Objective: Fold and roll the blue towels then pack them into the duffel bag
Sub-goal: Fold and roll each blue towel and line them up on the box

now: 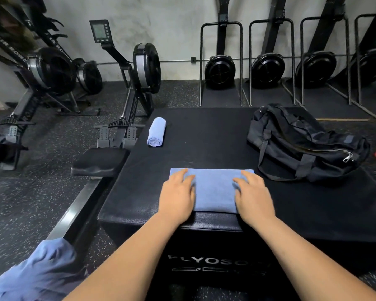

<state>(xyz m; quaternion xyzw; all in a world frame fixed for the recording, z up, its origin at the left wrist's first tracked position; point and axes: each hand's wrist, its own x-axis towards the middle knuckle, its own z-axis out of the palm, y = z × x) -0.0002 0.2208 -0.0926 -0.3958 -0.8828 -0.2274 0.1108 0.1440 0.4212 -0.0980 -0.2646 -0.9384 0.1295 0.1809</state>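
A: Status?
B: One roll (156, 132) done, box (204, 137) far-left corner. Second towel (214, 190) folded at near edge; left hand (178, 192), right hand (253, 192) flat on it, gripping nothing. Bag (302, 144) at right edge; rolling and packing look left.

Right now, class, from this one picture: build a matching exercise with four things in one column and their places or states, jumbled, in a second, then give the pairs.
Column one:
1 rolled towel
2 folded towel
3 duffel bag
4 rowing machine

Column two:
A flat, under the left hand and right hand
B on the floor, left of the box
C far left of the box top
D right side of the box top

Pairs: 1-C, 2-A, 3-D, 4-B
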